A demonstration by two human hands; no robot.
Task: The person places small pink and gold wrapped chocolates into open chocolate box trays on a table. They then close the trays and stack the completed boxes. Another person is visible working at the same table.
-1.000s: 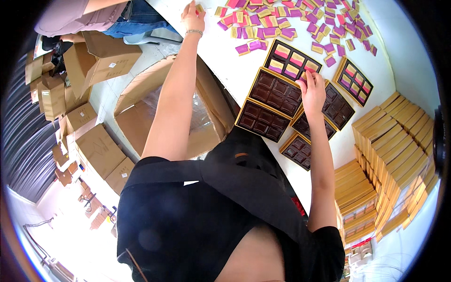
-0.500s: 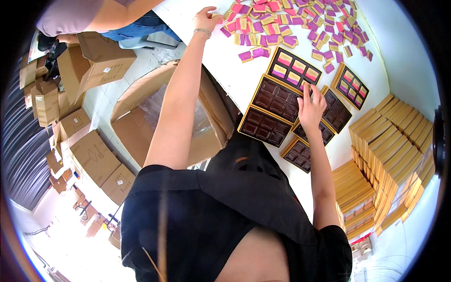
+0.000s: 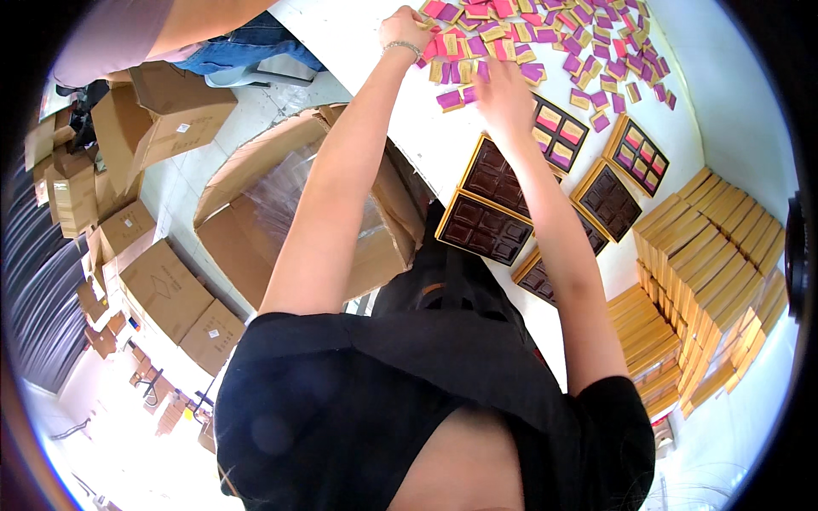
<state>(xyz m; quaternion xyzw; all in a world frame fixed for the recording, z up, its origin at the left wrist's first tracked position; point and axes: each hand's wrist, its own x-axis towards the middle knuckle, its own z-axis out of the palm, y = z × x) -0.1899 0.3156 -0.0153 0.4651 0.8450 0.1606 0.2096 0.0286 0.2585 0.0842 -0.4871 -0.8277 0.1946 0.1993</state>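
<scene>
Small purple-and-gold pieces [image 3: 573, 63] lie scattered beyond the black-gridded box [image 3: 555, 135]. The left hand [image 3: 406, 32] is among them, left of the box; the right hand [image 3: 504, 98] obscures its left end. Whether either pinches anything is indeterminable.

1. A packing workshop, by the look of it.
2. Small wrapped-looking pieces [image 3: 626, 61] lie loose across a white counter [image 3: 336, 43], near shallow compartment boxes [image 3: 486, 228].
3. Slim gold boxes [image 3: 711, 247] stand in tall stacks at right.
4. Brown cartons [image 3: 166, 285] crowd the tiled floor [image 3: 243, 109].
5. A co-worker [image 3: 106, 38] is beside the counter.
</scene>
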